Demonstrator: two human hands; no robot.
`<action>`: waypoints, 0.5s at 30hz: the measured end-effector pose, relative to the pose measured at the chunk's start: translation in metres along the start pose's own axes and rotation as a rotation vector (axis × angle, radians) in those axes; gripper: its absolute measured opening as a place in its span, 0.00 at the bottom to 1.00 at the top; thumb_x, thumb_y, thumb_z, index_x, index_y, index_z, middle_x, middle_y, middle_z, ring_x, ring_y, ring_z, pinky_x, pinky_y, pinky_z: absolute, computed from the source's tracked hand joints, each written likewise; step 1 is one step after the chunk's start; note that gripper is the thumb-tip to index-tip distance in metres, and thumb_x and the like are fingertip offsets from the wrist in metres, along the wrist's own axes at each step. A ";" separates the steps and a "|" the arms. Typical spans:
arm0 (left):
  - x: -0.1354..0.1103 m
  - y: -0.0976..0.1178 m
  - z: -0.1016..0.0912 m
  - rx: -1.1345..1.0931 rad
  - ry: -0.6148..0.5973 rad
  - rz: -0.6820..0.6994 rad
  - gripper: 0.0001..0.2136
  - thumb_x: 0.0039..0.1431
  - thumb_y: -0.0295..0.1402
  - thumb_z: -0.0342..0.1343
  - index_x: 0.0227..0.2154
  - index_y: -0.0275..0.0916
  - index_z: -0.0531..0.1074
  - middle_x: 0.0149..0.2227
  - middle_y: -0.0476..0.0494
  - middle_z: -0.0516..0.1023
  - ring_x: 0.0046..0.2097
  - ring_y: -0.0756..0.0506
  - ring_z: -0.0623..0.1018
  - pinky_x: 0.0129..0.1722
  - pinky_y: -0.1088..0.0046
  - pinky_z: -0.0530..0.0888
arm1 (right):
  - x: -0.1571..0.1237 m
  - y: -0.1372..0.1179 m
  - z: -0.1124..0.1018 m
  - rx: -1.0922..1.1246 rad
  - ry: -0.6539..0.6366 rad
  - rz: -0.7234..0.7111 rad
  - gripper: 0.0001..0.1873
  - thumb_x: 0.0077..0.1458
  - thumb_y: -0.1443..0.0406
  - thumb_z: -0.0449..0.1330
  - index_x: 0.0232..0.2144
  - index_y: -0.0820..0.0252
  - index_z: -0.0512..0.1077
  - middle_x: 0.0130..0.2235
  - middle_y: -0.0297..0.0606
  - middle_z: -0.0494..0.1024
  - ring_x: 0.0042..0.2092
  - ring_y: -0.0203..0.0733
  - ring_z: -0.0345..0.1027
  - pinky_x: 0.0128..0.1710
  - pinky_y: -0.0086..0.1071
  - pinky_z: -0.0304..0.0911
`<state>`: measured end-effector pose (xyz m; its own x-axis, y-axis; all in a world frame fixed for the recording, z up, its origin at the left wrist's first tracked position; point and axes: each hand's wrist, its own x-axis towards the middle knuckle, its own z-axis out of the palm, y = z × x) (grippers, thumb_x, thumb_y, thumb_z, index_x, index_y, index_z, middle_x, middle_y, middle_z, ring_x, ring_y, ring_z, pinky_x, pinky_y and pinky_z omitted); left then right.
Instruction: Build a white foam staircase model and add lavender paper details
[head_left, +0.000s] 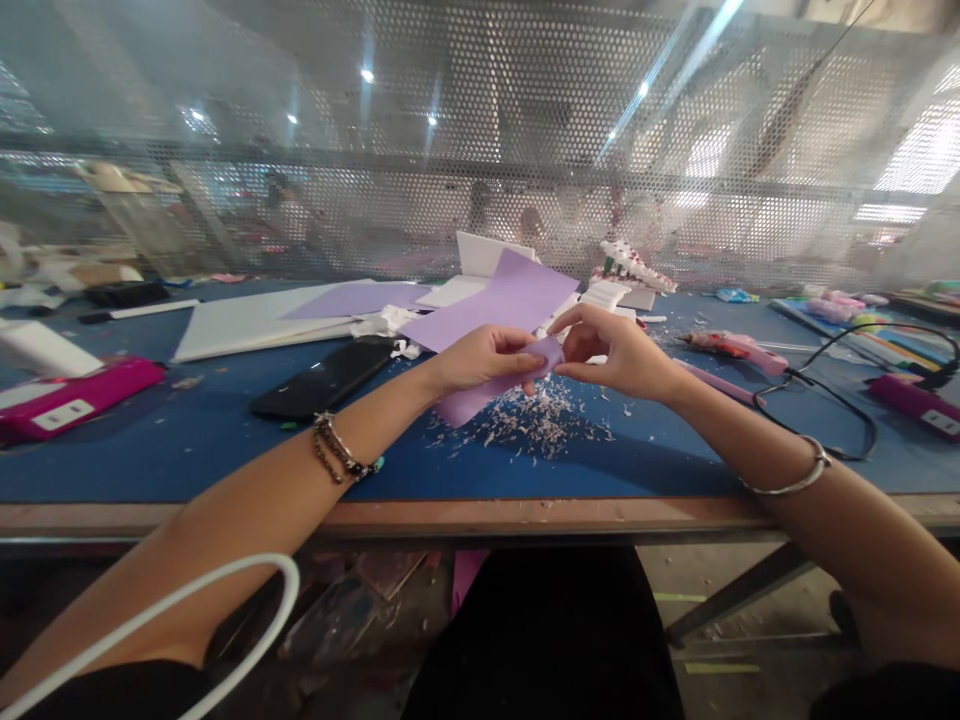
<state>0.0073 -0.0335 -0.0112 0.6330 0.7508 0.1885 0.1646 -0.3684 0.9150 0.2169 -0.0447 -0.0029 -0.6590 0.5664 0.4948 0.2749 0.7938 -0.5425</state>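
Between my hands, above the blue table, is a small piece of purple foam sheet [466, 402]. My left hand [487, 358] pinches it with the thumb on top and the fingers beneath. At its right end, the thumb and fingertips of my right hand [611, 350] close on the edge. Below the piece lies a scatter of pale shavings [536, 425]. A larger purple foam sheet [517, 290] rests just behind my hands, over white foam pieces [454, 292]. To the left of my left wrist lies a black phone [330, 378].
A glue gun [739, 350] with a black cable [870, 420] lies right. Magenta power strips [97, 400] sit at both sides. A large white board [240, 322] lies back left. A perforated metal screen [525, 120] stands behind the table. A white cable loop [289, 580] hangs near my left arm.
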 end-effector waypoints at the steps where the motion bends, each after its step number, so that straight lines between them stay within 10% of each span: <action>1: 0.001 -0.002 0.000 0.001 0.009 0.007 0.10 0.50 0.38 0.60 0.28 0.36 0.73 0.21 0.50 0.74 0.25 0.52 0.73 0.30 0.77 0.69 | 0.000 0.000 0.002 0.003 0.010 0.011 0.18 0.49 0.61 0.59 0.41 0.62 0.61 0.28 0.31 0.70 0.29 0.29 0.64 0.31 0.28 0.62; 15: 0.001 -0.011 0.013 0.310 0.228 0.116 0.13 0.53 0.41 0.56 0.32 0.34 0.72 0.31 0.45 0.76 0.28 0.49 0.78 0.32 0.73 0.71 | 0.004 0.004 0.017 0.004 0.191 0.196 0.10 0.47 0.70 0.53 0.35 0.62 0.64 0.24 0.31 0.72 0.26 0.31 0.67 0.28 0.28 0.61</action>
<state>0.0157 -0.0358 -0.0254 0.4824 0.7840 0.3908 0.3441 -0.5798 0.7385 0.2033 -0.0431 -0.0146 -0.4498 0.7410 0.4987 0.3811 0.6642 -0.6431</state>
